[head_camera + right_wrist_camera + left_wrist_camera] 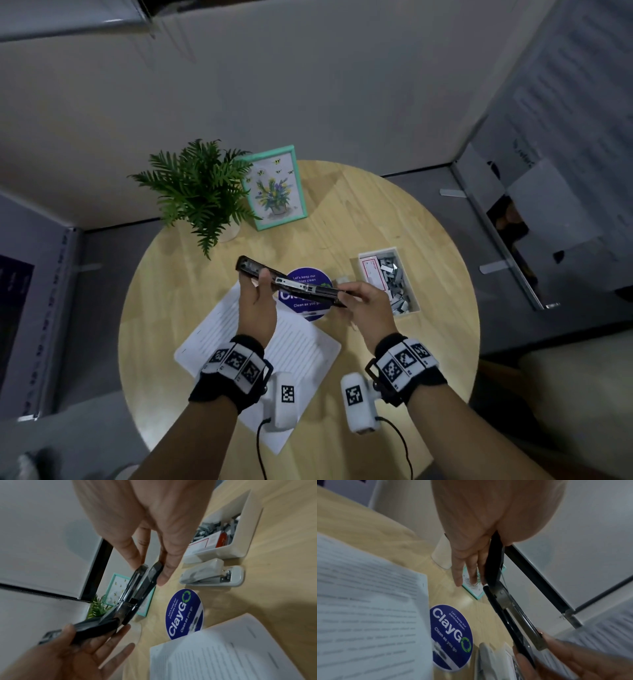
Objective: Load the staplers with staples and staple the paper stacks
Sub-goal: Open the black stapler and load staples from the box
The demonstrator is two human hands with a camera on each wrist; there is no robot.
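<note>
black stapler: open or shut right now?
Open. The black stapler is swung wide: left hand holds the lid end, right hand the base end. Staples inside: cannot tell.

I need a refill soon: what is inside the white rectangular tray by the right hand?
The white rectangular tray holds loose grey staple strips and a red-and-white staple box. Whatever lies beneath them is covered.

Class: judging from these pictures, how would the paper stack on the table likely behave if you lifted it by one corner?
The paper stack is loose thin sheets, so it would probably droop. No staple shows, so the sheets might fan apart or slide. It lies flat on the table, so pushing it would likely slide it, not tip it.
</note>
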